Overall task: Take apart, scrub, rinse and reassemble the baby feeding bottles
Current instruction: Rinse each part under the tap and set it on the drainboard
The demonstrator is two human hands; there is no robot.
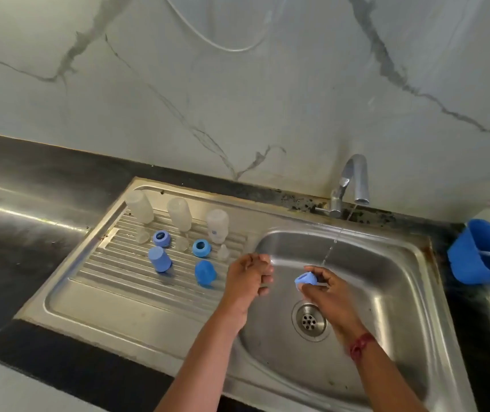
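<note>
As water (331, 248) trickles, right hand (330, 292) fingers clamped on blue bottle piece (305, 278), left hand (248, 275) loosely curled, empty.

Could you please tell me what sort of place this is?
Most likely a home kitchen: a stainless-steel sink with a ribbed drainboard sits in a dark counter, the tap is running, and upturned baby bottles drain while the right hand holds a blue bottle piece.

Right hand (328, 291): I see it pinching a blue collar (305, 278) over the sink (386, 263), beside the tap's (356, 173) thin stream.
Left hand (249, 275): fingers curled; I cannot tell whether it holds anything.
Draining board (113, 281): three clear bottles (178, 214), upended.
</note>
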